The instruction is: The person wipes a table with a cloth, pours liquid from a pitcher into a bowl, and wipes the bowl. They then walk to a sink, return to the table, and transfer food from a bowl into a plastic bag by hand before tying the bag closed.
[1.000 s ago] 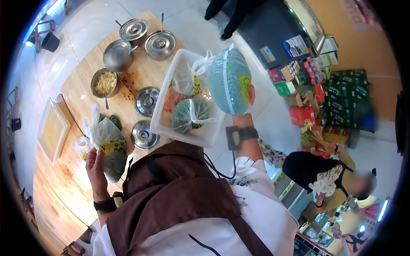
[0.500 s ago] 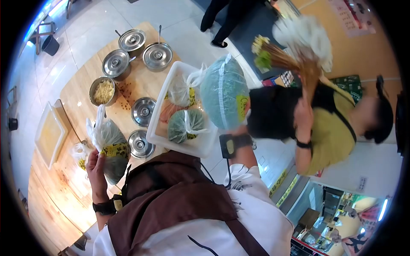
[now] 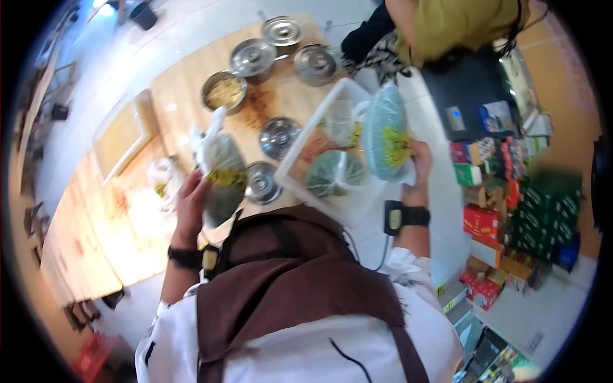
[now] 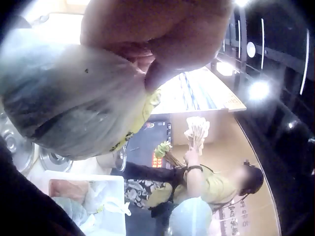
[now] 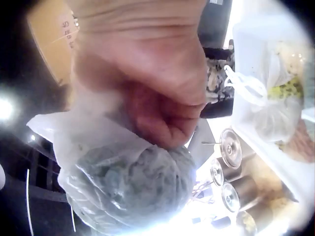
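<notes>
My left hand [image 3: 191,207] pinches a tied plastic bag [image 3: 225,191] with green contents and a yellow printed band, held up over the table's near edge. In the left wrist view the bag [image 4: 74,98] hangs beside the curled fingers. To the right, my right hand [image 3: 418,167] grips a bulging green-filled bag [image 3: 385,134] beside the right rim of a white tub [image 3: 290,167]. The right wrist view shows curled fingers holding the bag's [image 5: 128,182] gathered plastic. Inside the tub lie a green bag [image 3: 329,173], a clear bag [image 3: 338,122] and something reddish.
Lidded steel pots [image 3: 253,59] and a pot of chopped yellow food [image 3: 225,92] stand at the table's far side. Loose lids [image 3: 279,137] lie left of the tub. A shallow tray [image 3: 124,137] sits at left. Another person [image 3: 460,29] is beyond the table; boxes [image 3: 480,221] stand right.
The view has turned, so the table, tub and both hands appear farther right. The other person has moved toward the top of the head view. Both hands still hold their bags.
</notes>
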Demonstrator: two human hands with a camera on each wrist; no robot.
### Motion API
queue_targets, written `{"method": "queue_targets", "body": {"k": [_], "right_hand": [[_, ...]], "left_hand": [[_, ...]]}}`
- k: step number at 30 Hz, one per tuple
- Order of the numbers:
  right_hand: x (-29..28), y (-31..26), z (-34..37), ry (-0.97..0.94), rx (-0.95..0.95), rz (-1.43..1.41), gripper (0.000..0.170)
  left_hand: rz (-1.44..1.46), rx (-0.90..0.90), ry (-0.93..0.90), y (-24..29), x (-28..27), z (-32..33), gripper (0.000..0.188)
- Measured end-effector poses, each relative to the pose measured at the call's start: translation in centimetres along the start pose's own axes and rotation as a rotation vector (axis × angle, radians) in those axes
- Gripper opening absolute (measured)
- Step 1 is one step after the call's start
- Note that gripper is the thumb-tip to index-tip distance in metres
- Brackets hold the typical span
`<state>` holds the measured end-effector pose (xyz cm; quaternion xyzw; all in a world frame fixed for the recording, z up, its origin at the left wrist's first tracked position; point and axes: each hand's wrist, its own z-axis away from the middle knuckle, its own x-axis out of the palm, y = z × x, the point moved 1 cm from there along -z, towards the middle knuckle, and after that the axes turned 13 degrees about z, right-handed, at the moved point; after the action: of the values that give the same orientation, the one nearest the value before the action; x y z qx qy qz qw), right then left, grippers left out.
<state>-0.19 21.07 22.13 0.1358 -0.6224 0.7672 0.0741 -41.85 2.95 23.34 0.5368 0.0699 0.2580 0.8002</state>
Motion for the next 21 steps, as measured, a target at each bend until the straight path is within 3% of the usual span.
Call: {"method": "queue_targets", "body": {"k": [2,4,6,8,14,21], "right_hand": [[1.7,-1.2,1.0,0.077,0.086,0.129,0.033],[1.6,-0.9,1.6,0.111,0.137,0.18,0.036],[0.6,-0.2,1.7,0.059,0.224,0.161,0.04],[0.4,0.2,2.1,0.034,0.223,0.169,0.043],[-0.1,0.8,1.9,0.025,0.289,0.095,0.051],[-0.2,0.8,1.6,0.0,0.26,0.105,0.048]], "left_hand": [[0.193,-0.014,-0.057,-2.8,-2.6,-2.2,0.029],[0.762,-0.244,-0.089,-1.9,-1.5,-2.4,0.035],[0.93,-0.344,-0.183,-2.2,-2.2,-2.9,0.042],[1.038,-0.33,-0.29,-2.2,-2.4,-3.1,0.04],[1.23,-0.317,-0.347,-1.0,-2.1,-3.3,0.039],[1.103,-0.24,-0.202,-0.6,-1.8,-3.5,0.038]]}}
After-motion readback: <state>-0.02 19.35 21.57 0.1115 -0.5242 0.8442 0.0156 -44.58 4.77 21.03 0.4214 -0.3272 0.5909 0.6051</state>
